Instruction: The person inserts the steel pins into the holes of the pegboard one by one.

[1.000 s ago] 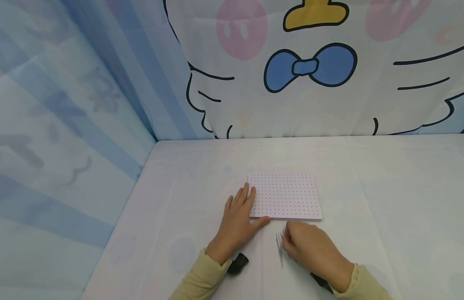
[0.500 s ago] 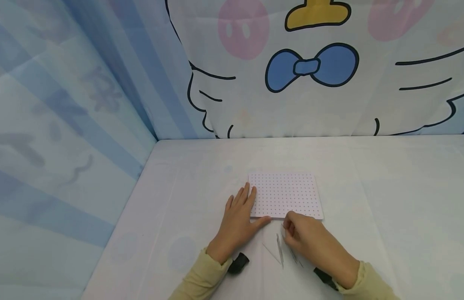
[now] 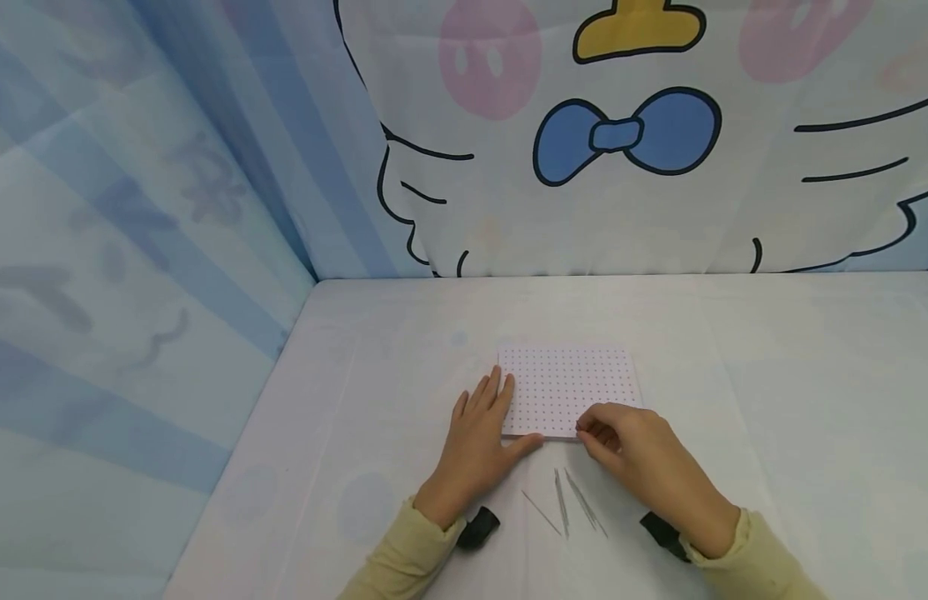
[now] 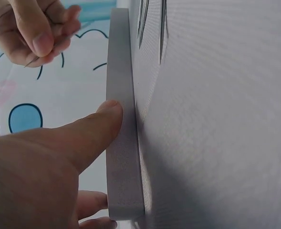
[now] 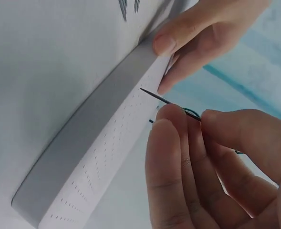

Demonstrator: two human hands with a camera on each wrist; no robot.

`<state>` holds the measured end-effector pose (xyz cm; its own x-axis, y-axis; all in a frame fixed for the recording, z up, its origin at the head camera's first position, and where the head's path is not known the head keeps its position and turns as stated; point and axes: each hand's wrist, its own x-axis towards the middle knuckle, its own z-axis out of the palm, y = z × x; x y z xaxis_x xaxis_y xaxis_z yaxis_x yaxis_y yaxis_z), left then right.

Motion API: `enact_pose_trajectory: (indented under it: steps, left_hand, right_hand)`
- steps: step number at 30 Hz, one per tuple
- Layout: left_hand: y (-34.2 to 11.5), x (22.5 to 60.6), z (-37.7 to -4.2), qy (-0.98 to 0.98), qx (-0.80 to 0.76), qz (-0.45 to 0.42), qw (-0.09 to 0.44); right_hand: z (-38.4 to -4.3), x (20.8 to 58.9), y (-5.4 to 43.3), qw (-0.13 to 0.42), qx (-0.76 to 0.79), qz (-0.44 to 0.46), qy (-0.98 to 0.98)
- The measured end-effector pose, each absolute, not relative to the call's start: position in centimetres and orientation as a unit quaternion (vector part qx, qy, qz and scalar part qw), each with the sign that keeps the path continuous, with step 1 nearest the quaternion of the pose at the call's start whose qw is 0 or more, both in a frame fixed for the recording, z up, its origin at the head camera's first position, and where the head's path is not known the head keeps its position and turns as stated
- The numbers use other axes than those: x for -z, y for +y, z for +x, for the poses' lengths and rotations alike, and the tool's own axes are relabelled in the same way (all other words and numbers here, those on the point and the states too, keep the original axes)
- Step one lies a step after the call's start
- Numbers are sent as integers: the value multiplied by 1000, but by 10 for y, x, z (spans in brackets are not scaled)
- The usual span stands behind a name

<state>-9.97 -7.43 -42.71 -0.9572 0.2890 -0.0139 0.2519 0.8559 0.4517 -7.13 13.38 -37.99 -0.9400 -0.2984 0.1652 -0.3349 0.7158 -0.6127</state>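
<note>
First, head view. Your left hand: fingers extended, laid along the left edge of the dotted board, thumb stretched along its near edge; nothing gripped. Your right hand: fingers bent to a pinch over the board's near edge, right of its middle; what lies between the tips is too small to make out here. Board: pale, rectangular, flat on the white tabletop, face covered in rows of small dots. Loose needles: on the near side of the board, between your forearms; one slanting alone at the left, two close bundles beside it, count unclear. Pale yellow sleeves, one per arm; black wrist pieces, one at each cuff. Printed backdrop behind, with blue bow tie.

Next, right wrist view. One needle, pinched between your right thumb and fingertips, its bare point directed toward the board; contact cannot be told from here. Dark green thread, curving close by the needle's held end. Your left thumb rests on the board's edge.

Lastly, left wrist view. Board, seen edge-on, thick-sided; your left thumb presses its side, two fingertips show beyond. Your right hand is raised clear of the dotted face.
</note>
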Motion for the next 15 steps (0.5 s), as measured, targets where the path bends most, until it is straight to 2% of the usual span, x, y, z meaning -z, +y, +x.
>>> enact_pose_trajectory:
  steps: [10,15]
  left_hand:
    - [-74,427,-99,966,-217,137,43]
    - [-74,426,-99,967,-213,136,44]
  right_hand:
    - [-85,376,140,88,-345,168,-919]
    - [-92,376,142,101,-355,167,-914]
